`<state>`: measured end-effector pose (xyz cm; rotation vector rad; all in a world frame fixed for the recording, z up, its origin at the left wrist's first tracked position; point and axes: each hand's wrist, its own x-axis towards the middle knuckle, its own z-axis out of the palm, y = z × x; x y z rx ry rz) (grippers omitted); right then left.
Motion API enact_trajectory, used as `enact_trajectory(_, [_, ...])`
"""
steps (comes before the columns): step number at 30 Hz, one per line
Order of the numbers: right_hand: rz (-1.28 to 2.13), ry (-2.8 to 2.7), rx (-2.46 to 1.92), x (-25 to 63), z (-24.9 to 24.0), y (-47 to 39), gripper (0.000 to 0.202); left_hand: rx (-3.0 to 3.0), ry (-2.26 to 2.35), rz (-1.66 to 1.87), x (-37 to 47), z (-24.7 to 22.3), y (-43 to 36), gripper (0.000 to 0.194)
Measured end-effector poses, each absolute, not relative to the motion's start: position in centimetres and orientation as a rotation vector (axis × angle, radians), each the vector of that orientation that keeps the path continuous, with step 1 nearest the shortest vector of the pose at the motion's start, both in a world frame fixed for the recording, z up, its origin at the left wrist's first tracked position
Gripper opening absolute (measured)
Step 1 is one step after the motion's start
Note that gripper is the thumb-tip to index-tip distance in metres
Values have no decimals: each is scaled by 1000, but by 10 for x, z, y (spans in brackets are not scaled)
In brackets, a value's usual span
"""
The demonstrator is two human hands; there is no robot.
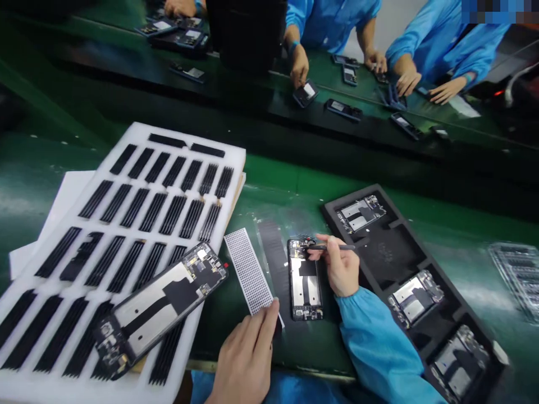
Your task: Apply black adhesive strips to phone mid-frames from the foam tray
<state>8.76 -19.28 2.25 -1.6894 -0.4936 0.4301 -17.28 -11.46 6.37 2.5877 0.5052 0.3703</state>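
Note:
My right hand (340, 269) grips a thin dark tool (332, 247), its tip at the top of an opened phone chassis (305, 279) lying on the green bench. Fingers of my left hand (248, 350) press on the near end of a white perforated strip (248, 272) just left of that chassis. A dark strip (273, 252) lies between the perforated strip and the chassis. A second opened chassis (162, 306) rests tilted on a white foam tray (143, 168) of black strips at the left.
A black foam tray (389, 252) at the right holds three more chassis. A clear plastic tray (517, 275) sits at the far right. Across the belt, other people in blue sleeves (328, 22) handle phones (343, 109).

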Motion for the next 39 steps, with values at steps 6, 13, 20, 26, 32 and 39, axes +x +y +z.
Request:
enact_trajectory(6, [388, -470, -1713, 79, 23, -180, 47, 2047, 885, 264, -159, 63, -123, 42])
enact_trajectory(13, [357, -483, -1753, 76, 30, -176, 48, 2077, 777, 266, -162, 50, -120, 39])
enact_trajectory(20, [365, -410, -1683, 80, 28, -180, 48, 2220, 471, 315, -163, 51, -100, 40])
enact_trajectory(26, [225, -259, -1522, 82, 43, -221, 42, 2707, 125, 336, -140, 66, -106, 54])
enact_trajectory(32, [153, -90, -1476, 49, 49, -287, 41, 2961, -168, 243, -112, 70, -121, 55])
enact_trajectory(39, [137, 38, -1427, 32, 31, -317, 45, 2965, -292, 186, -102, 53, -122, 55])
